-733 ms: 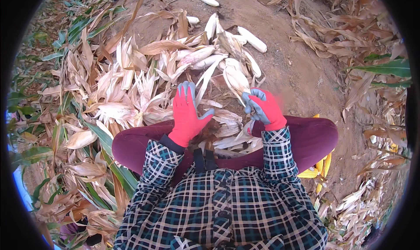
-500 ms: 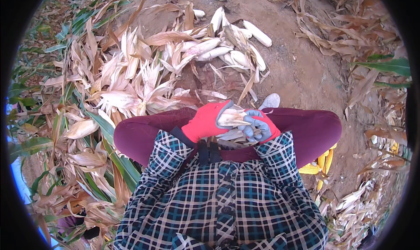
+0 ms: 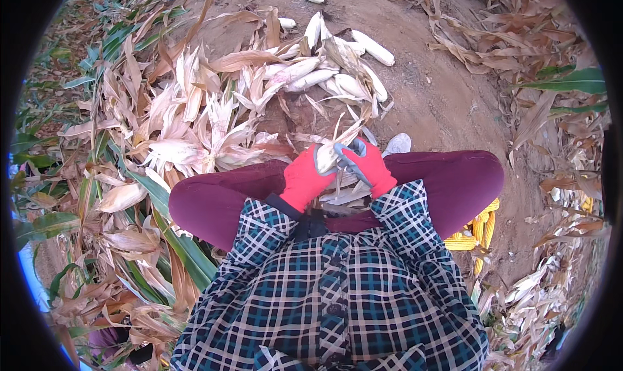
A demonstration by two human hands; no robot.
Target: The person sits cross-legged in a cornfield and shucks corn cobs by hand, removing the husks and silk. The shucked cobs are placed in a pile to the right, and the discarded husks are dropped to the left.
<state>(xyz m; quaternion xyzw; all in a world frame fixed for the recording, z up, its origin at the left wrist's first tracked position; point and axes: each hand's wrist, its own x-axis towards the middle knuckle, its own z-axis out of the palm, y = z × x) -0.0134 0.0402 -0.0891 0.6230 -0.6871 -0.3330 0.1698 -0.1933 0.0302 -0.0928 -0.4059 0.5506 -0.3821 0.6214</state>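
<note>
Between my hands, over my crossed legs, is an ear of corn (image 3: 336,146) in pale dry husk, its tip pointing up and away from me. My left hand (image 3: 310,170), in a red and grey work glove, grips the ear from the left. From the right, my right hand (image 3: 365,163) in a matching glove is closed at the husk, grey fingers on its side. The fingers cover much of the ear. Loose husks (image 3: 344,194) lie just below my hands, between my legs.
Ahead lies a pile of husked and pale ears (image 3: 311,79), with dry husks (image 3: 182,150) heaped to its left. Peeled yellow corn cobs (image 3: 479,231) rest beside my right knee. Dry stalks and leaves (image 3: 500,53) cover the ground at the right; green leaves (image 3: 185,244) stand at left.
The ear has swung from lying sideways to pointing away from me. Both hands have shifted slightly, the right one moving forward and left along the husk.
</note>
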